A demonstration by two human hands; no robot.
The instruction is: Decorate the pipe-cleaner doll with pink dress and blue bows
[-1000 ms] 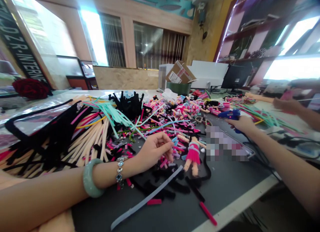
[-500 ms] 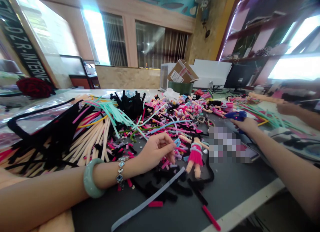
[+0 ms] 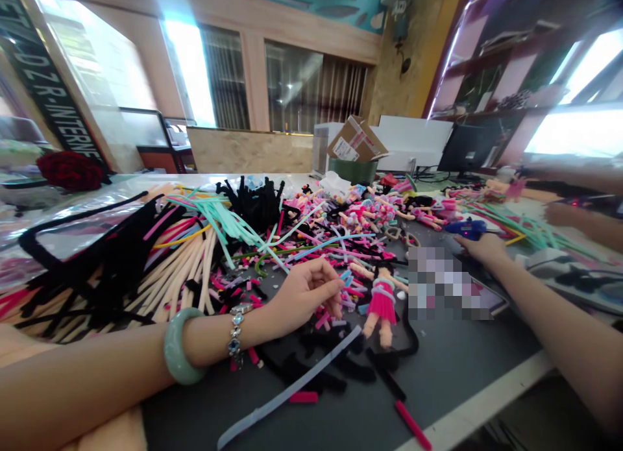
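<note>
My left hand [image 3: 307, 294] is over the table's middle, its thumb and fingers closed on a small light blue piece [image 3: 346, 277]. Just right of it a doll [image 3: 381, 302] with black hair and a pink skirt lies face-up on the dark mat [image 3: 438, 366]. My right hand [image 3: 484, 248], farther right, is wrapped round a blue glue gun [image 3: 466, 228] that points left. A pale blue-grey strip [image 3: 292, 389] lies in front of my left hand. Black curved pieces [image 3: 311, 366] lie near it.
Bundles of beige [image 3: 180, 276], black and mint green stems [image 3: 226, 224] spread at the left. Behind are a heap of small dolls [image 3: 365, 207] and a cardboard box [image 3: 356, 139]. A blurred phone-like object [image 3: 479, 298] lies near my right forearm. Another person's arm [image 3: 584, 224] shows at far right.
My right hand with the glue gun has shifted slightly right. My left hand has hardly moved. The other person's hand at far right has moved, and a dark tool and a doll now show near it.
</note>
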